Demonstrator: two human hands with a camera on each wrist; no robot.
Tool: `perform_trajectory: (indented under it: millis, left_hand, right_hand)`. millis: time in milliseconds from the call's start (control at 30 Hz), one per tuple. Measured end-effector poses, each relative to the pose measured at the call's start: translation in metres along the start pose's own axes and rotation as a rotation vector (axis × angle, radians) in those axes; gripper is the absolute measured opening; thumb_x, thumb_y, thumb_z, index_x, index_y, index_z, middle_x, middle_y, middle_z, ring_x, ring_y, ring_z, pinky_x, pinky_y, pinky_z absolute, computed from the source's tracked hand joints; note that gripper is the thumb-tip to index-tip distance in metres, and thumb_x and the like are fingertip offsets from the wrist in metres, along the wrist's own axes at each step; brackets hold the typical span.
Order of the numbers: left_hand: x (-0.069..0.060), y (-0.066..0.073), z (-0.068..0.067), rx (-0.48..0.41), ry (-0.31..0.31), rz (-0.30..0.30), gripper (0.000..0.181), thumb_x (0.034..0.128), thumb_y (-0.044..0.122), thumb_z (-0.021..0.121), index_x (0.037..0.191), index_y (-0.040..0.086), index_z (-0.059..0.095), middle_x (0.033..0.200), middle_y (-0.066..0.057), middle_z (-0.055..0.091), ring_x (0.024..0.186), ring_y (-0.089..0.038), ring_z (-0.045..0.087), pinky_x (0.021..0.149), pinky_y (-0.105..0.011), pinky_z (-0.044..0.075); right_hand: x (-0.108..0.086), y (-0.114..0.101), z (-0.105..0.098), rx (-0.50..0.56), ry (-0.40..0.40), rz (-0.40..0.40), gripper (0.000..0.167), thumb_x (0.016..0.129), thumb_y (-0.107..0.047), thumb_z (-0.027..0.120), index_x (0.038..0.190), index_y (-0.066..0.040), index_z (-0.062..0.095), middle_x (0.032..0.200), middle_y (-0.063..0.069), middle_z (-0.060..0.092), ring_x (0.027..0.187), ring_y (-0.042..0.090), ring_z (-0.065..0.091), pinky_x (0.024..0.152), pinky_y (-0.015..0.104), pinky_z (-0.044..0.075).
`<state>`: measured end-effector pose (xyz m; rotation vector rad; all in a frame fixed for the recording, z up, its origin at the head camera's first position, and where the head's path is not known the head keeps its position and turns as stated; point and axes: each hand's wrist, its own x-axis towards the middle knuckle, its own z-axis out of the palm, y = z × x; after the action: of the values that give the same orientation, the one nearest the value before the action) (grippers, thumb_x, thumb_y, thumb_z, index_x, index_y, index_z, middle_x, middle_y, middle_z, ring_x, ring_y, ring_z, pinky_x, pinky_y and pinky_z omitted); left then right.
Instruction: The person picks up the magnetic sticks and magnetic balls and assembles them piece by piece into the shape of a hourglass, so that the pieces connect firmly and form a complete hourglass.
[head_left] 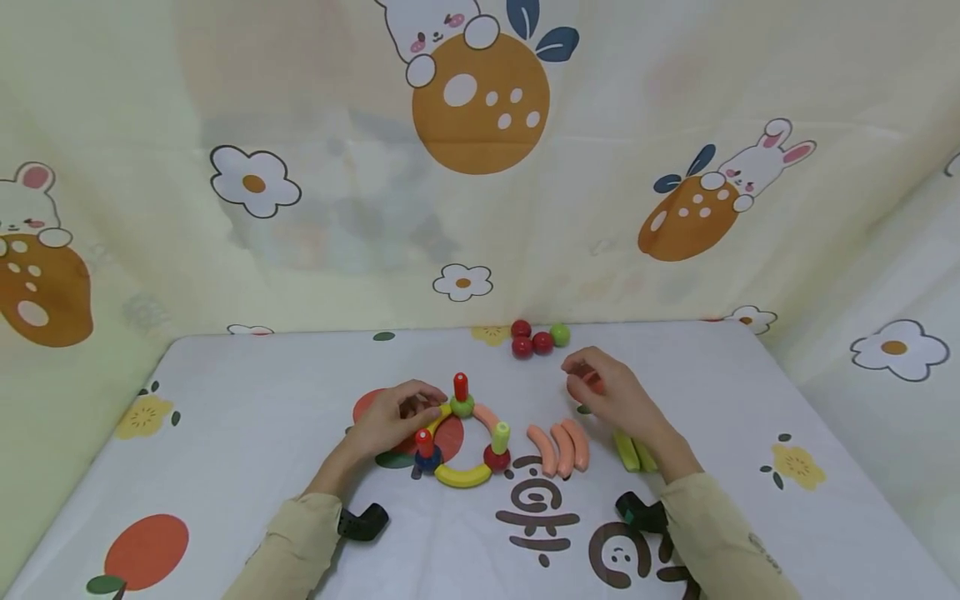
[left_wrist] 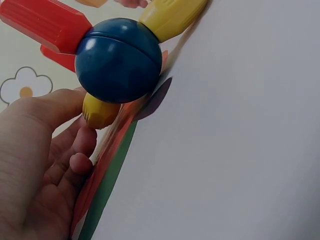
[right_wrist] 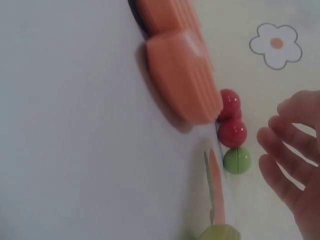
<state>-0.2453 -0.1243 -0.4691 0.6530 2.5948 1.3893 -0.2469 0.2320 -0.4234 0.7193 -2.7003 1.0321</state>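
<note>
Head view: steady the yellow stick (head_left: 445, 412), pinched in left hand (head_left: 392, 418), at the green ball (head_left: 462, 407), with right hand (head_left: 617, 392) loosely spread

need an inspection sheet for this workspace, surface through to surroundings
surface: white cloth printed with fruit, flowers and lettering
job's things: glossy green ball, dark blue ball and red ball linked by curved grooved sticks, a straight stick upright on each; loose: three curved orange-pink sticks, yellow-green sticks, three red balls, a second green ball
clutter: nothing seen
grippers: left hand grips a curved yellow stick beside the dark blue ball; right hand holds nothing visible, fingers loosely bent
cables: nothing seen
surroundings: pale fabric with printed flowers and animals behind and at the sides
</note>
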Motion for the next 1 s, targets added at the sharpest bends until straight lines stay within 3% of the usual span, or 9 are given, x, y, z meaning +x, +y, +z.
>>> perform_trajectory:
  millis: [133, 433, 667, 1000]
  left_hand:
    - [0.001, 0.001, 0.001, -0.001, 0.002, 0.01, 0.025, 0.0881, 0.03, 0.066, 0.112, 0.024, 0.063, 0.087, 0.005, 0.062, 0.075, -0.014, 0.055, 0.064, -0.02, 0.047]
    - [0.001, 0.002, 0.001, -0.012, 0.007, -0.001, 0.025, 0.0876, 0.03, 0.067, 0.112, 0.025, 0.063, 0.087, 0.005, 0.063, 0.076, -0.014, 0.056, 0.065, -0.02, 0.048]
    - [0.001, -0.001, 0.003, -0.03, -0.002, -0.01, 0.024, 0.0871, 0.032, 0.067, 0.11, 0.026, 0.064, 0.085, 0.004, 0.062, 0.075, -0.014, 0.055, 0.064, -0.02, 0.047]
    - [0.002, -0.003, 0.001, -0.045, 0.012, -0.012, 0.022, 0.0865, 0.03, 0.068, 0.108, 0.025, 0.064, 0.083, 0.002, 0.061, 0.073, -0.015, 0.054, 0.063, -0.019, 0.045]
  right_hand:
    - [0.007, 0.008, -0.002, -0.001, -0.005, 0.042, 0.021, 0.091, -0.007, 0.057, 0.112, -0.007, 0.056, 0.107, 0.012, 0.064, 0.093, 0.02, 0.061, 0.081, 0.036, 0.052]
    - [0.025, 0.022, -0.009, -0.015, -0.005, 0.098, 0.024, 0.091, -0.006, 0.056, 0.114, -0.001, 0.054, 0.104, 0.014, 0.062, 0.093, 0.024, 0.06, 0.078, 0.036, 0.051]
    - [0.033, 0.025, -0.008, -0.026, -0.033, 0.157, 0.025, 0.092, -0.009, 0.056, 0.116, -0.001, 0.053, 0.108, 0.015, 0.06, 0.096, 0.027, 0.058, 0.083, 0.045, 0.052]
    - [0.052, 0.035, 0.003, 0.003, 0.011, 0.224, 0.033, 0.093, -0.011, 0.054, 0.124, -0.003, 0.047, 0.119, 0.017, 0.051, 0.108, 0.031, 0.053, 0.089, 0.048, 0.05]
